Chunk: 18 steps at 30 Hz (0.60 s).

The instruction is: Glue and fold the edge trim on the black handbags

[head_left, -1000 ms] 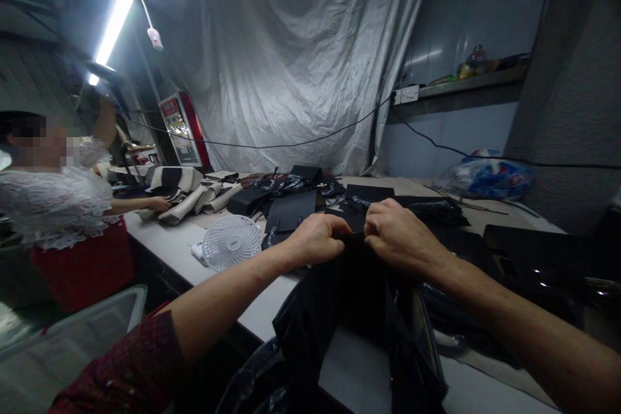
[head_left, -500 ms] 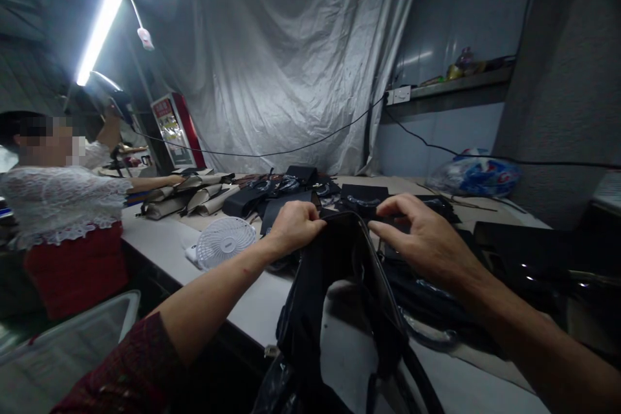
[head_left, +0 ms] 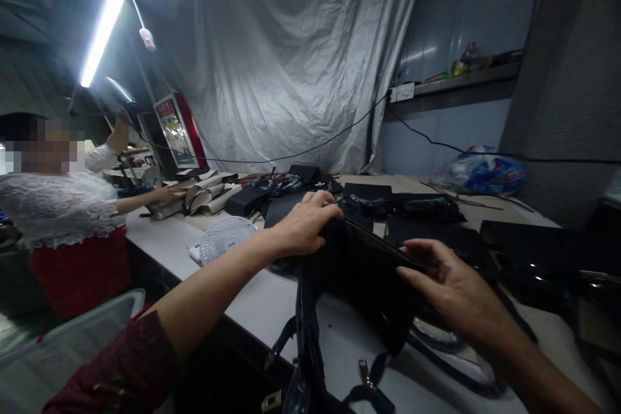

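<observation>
A black bag (head_left: 369, 278) hangs in front of me over the table's edge, its dark panel spread between my hands. My left hand (head_left: 308, 223) is closed on the bag's upper left edge, thumb toward the panel. Thumb and bent fingers of my right hand (head_left: 444, 275) pinch the rim at the right. Below dangle a strap with a metal clasp (head_left: 366, 372) and, lower left, a gold-coloured metal buckle (head_left: 270, 401). A curved, plastic-wrapped handle (head_left: 439, 336) shows beneath my right hand.
A white fan (head_left: 228, 237) stands on the table (head_left: 247, 310) left of the bag. Several black bags (head_left: 366, 197) and beige pieces (head_left: 213, 197) lie behind. A co-worker (head_left: 63, 207) reaches over the table at left, near a plastic bin (head_left: 97, 330). More black bags (head_left: 528, 252) are at right.
The bag's panel has swung out to the right and spread wider. My right hand has moved right and down, closing on the rim; my left hand has shifted slightly right.
</observation>
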Tool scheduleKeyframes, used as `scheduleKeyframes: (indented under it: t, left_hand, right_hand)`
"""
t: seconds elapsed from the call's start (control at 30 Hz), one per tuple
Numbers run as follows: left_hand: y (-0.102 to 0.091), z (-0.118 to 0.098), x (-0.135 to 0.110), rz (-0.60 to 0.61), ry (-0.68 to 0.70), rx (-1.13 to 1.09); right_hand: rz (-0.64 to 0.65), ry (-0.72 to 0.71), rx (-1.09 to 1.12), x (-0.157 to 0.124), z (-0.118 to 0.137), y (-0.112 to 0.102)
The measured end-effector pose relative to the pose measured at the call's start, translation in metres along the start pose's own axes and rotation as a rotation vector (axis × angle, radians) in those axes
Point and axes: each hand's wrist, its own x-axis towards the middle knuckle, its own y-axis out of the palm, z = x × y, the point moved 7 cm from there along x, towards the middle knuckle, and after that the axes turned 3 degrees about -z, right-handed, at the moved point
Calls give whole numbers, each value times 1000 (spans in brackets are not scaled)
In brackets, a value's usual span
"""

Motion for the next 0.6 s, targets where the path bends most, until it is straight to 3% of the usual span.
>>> scheduleKeyframes:
  t: [0.1, 0.2, 0.43, 0.6]
  left_hand:
    - [9, -19, 12, 61, 235, -66]
    - [18, -26, 20, 81, 293, -89]
    - [25, -4, 30, 86, 223, -242]
    - [33, 21, 35, 104, 31, -365]
  right_hand:
    - [1, 10, 65, 3, -2, -2]
    - [5, -6, 60, 2, 1, -3]
    - [4, -29, 61, 6, 0, -8]
    - [-36, -13, 52, 16, -5, -15]
